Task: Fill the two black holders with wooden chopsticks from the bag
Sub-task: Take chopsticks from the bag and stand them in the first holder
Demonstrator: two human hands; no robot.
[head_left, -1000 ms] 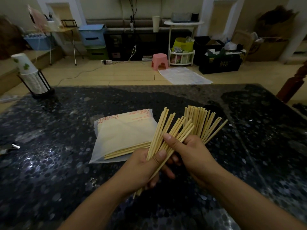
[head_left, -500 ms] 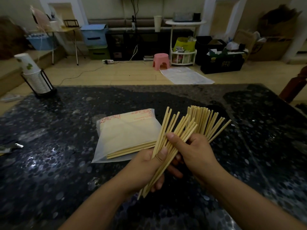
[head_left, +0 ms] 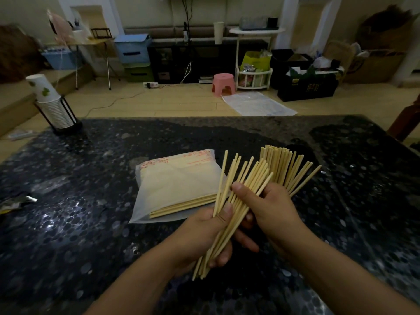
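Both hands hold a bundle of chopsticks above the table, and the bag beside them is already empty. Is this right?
Not fully. In the head view the left hand and right hand do hold the bundle of chopsticks above the table, but the bag is not empty: several chopsticks lie inside it.

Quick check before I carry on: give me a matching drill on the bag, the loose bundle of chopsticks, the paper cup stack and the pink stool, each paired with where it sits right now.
Things:
1. bag
2. chopstick bundle
3. paper cup stack
4. pink stool

Places:
A. on the floor beyond the table
B. held in both hands
C. lying flat on the dark table, a few chopsticks poking out
D. in a black wire rack at the table's far left corner

Pairs: 1-C, 2-B, 3-D, 4-A
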